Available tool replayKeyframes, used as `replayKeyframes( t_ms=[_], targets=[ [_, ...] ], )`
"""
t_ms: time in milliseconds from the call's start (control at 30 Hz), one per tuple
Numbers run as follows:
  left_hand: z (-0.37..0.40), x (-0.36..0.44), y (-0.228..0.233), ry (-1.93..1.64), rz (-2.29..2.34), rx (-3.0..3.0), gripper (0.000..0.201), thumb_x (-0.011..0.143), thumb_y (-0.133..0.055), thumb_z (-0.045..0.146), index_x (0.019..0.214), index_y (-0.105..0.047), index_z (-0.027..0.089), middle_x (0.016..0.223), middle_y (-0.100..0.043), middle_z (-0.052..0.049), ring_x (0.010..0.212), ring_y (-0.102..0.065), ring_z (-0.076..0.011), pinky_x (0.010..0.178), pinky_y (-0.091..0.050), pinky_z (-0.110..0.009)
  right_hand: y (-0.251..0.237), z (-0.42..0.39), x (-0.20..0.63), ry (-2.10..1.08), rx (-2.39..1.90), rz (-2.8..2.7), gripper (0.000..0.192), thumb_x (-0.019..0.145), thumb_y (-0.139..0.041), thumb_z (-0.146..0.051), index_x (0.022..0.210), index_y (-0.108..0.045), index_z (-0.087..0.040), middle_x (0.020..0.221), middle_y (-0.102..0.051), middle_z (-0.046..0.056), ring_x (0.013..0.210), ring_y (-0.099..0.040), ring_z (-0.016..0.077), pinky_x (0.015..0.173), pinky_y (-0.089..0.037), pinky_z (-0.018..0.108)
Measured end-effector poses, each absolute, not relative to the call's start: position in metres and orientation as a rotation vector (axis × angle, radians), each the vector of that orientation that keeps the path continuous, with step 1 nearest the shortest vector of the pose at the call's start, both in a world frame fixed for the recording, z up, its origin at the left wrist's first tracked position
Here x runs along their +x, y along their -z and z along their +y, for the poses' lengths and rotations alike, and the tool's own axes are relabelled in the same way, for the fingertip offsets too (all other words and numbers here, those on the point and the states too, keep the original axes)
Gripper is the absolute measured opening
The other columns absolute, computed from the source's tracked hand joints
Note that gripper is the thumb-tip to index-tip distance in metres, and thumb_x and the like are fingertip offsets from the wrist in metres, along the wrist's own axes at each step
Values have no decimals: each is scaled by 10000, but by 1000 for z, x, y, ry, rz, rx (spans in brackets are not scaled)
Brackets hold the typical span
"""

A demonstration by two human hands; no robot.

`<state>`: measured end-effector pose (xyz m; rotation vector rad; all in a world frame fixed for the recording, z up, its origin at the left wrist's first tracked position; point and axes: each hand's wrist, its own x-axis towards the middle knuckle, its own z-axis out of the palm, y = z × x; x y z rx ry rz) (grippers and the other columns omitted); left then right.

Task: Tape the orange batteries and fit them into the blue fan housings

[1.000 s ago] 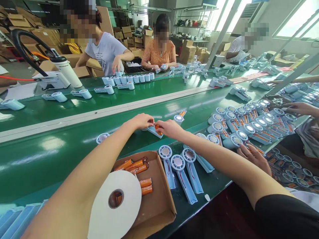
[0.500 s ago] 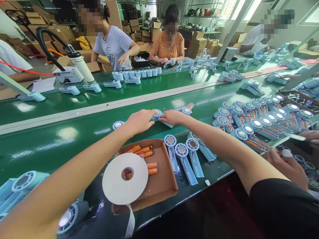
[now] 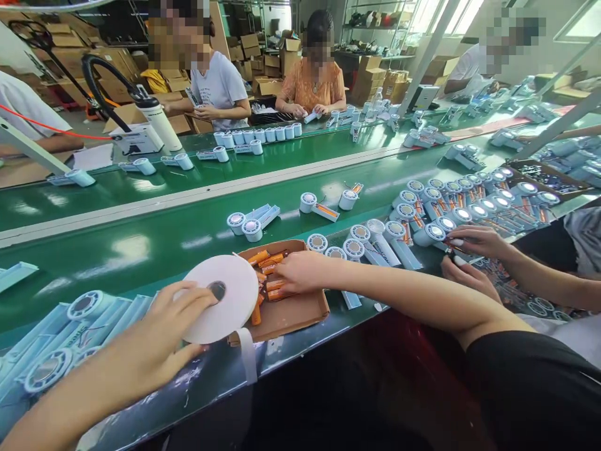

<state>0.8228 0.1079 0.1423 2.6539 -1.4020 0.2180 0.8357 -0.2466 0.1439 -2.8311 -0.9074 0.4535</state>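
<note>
My left hand (image 3: 171, 329) grips a white roll of tape (image 3: 237, 285), fingers over its face near the core and thumb underneath. A loose tape end (image 3: 248, 357) hangs down past the bench edge. The roll tilts over the left side of a shallow cardboard box (image 3: 305, 313). Inside the box, my right hand (image 3: 303, 272) has its fingers bent down and closed on an orange battery (image 3: 276, 285); the fingertips are partly hidden. More orange batteries (image 3: 260, 257) lie around it. Light-blue handheld fan bodies (image 3: 352, 249) sit just right of the box.
Fan bodies (image 3: 84, 307) are piled at left, and several with orange batteries (image 3: 462, 216) stand in rows at right. Others rest on the green conveyor (image 3: 197, 213). A co-worker's hands (image 3: 474, 250) work at right; several people sit across the line.
Both hands have drawn back from the fan body on the conveyor. My left hand has taken hold of the tape roll and tilted it; my right hand has reached among the batteries.
</note>
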Motion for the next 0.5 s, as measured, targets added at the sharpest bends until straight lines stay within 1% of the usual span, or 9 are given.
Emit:
replayKeyframes(
  t_ms=[67,167,233,267,300,367,400,433,500],
  targets=[
    [114,810,-142,-317,-1370,2629,496,952,-625,332,1448,-621,304,1412,-736,-83,1420,-592,-331,1041,-633,-409,-136,-234,833,-539,-2853,-858,306,1009,-769,-416,1211,-819,-193,1129,-847,153,1050,-808,325,813,-579,356],
    [117,788,-137,-387,-1312,2599,475,983,-592,316,1457,-597,285,1379,-740,-98,1425,-585,-338,1098,-613,-440,-132,-232,836,-625,-2751,-877,210,912,-868,-326,1070,-838,-191,1118,-839,128,1014,-797,315,795,-553,348],
    [119,774,-133,-406,-1280,2579,473,994,-577,291,1467,-586,280,1371,-736,-104,1430,-577,-344,1125,-602,-464,-134,-238,836,-605,-2630,-841,172,879,-887,-316,986,-841,-189,1021,-832,100,970,-781,301,793,-544,351],
    [119,768,-132,-417,-1267,2571,474,995,-576,281,1469,-584,277,1373,-733,-107,1430,-576,-348,1138,-597,-477,-136,-243,835,-567,-2535,-774,171,885,-877,-323,984,-842,-188,968,-825,82,948,-774,286,798,-546,348],
    [120,763,-132,-420,-1255,2576,475,995,-579,269,1470,-585,276,1379,-729,-108,1429,-575,-350,1151,-590,-487,-137,-247,833,-525,-2403,-681,202,900,-857,-336,1034,-846,-186,933,-820,66,928,-769,267,804,-555,344],
    [119,754,-132,-418,-1240,2601,477,988,-586,230,1464,-593,269,1381,-726,-108,1421,-578,-349,1164,-583,-489,-141,-253,824,-460,-2049,-491,379,937,-804,-379,1257,-814,-175,953,-830,57,904,-772,230,825,-589,340],
    [117,750,-133,-415,-1238,2615,480,982,-589,208,1458,-599,263,1375,-728,-108,1418,-578,-347,1167,-582,-484,-143,-255,819,-444,-1859,-421,482,954,-778,-409,1371,-769,-170,1018,-842,70,924,-782,220,849,-609,344],
    [115,747,-133,-421,-1236,2623,485,974,-590,185,1453,-606,258,1364,-731,-108,1413,-579,-346,1165,-583,-481,-145,-255,813,-437,-1695,-380,560,958,-769,-438,1446,-725,-167,1103,-847,90,967,-793,218,887,-626,354],
    [109,742,-134,-470,-1235,2615,496,959,-583,155,1446,-618,246,1342,-739,-109,1397,-583,-350,1155,-587,-489,-150,-252,800,-420,-1519,-361,617,926,-812,-474,1455,-709,-174,1249,-832,118,1087,-800,232,980,-639,382]
  ],
)
